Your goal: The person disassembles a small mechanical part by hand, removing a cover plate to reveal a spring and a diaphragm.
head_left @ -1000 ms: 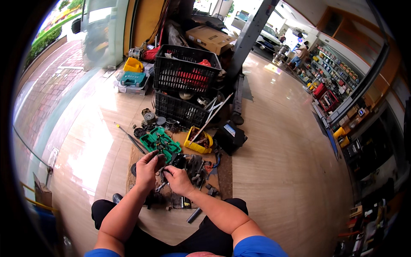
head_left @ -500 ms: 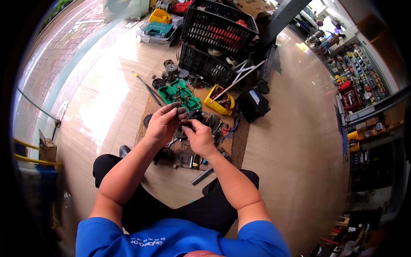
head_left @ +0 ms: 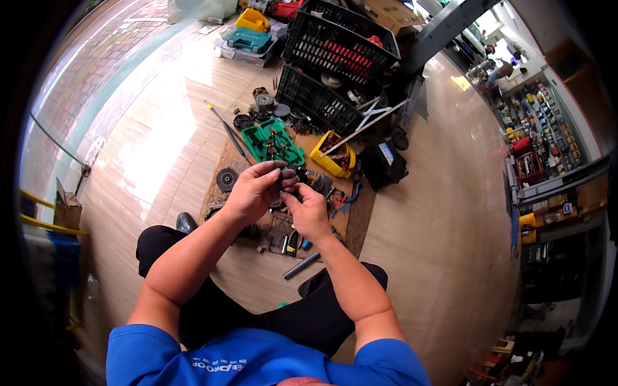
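My left hand (head_left: 257, 192) and my right hand (head_left: 308, 212) meet in front of me, above a brown board (head_left: 357, 222) on the floor. Both have thumb and fingers pinched together. Whatever sits between the fingertips is too small or too hidden to name. Dark grime marks the left fingertips. Beneath the hands lie metal parts and tools, partly covered by them. Just beyond is an open green tool case (head_left: 273, 143) with dark pieces inside. A yellow bin (head_left: 333, 154) of reddish-brown parts stands to its right. A round dark pulley-like disc (head_left: 226, 179) lies left of my left hand.
Stacked black crates (head_left: 341, 48) rise at the back, beside a grey post (head_left: 444, 32). A black box (head_left: 383, 161) stands right of the yellow bin. A grey tube (head_left: 301, 265) lies near my right knee. A teal case (head_left: 250, 40) rests on a clear box at the far left.
My hands have shifted slightly right in the picture and remain pinched close together. The whole view has moved a little, and the round disc by my left hand shows more fully.
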Demonstrator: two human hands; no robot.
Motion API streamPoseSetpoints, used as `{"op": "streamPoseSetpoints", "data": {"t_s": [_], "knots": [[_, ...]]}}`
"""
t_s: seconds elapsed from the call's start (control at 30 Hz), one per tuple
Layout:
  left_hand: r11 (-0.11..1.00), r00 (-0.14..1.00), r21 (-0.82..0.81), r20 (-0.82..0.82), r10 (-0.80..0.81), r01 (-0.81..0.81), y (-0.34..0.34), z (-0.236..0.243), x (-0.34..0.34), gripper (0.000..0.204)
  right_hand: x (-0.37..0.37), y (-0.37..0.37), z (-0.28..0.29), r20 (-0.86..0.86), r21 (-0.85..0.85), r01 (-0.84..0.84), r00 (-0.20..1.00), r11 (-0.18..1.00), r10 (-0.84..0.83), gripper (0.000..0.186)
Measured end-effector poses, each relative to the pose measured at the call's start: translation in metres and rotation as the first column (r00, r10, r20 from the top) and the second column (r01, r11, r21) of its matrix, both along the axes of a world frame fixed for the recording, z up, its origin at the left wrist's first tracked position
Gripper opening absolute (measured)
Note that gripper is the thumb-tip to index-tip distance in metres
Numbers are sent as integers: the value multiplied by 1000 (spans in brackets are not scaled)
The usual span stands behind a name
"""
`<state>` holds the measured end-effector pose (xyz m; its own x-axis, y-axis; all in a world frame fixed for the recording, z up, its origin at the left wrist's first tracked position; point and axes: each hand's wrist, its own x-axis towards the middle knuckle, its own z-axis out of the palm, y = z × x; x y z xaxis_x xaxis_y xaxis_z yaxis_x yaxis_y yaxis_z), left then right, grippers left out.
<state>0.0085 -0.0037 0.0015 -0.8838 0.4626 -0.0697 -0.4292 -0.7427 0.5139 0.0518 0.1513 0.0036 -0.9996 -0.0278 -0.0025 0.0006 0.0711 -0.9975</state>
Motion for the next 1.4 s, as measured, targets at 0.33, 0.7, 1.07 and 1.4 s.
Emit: {"op": "streamPoseSetpoints", "data": {"t_s": [0.33,0.7,1.07,1.4], "knots": [[996,999,-92,-24,-26,24,5,5,7,24,-2,1,-9,21,-82,-44,999,996,46,18],[1000,999,-20,-30,21,-22,2,8,4,24,-2,4,-3,136,-187,-54,987,981,80,17],[997,999,60,12,44,-44,0,8,0,24,-2,9,0,41,-122,-138,989,983,144,23],[969,967,-71,-76,-243,238,-12,24,-4,21,-2,29,28,-20,267,-319,941,909,336,13]]}}
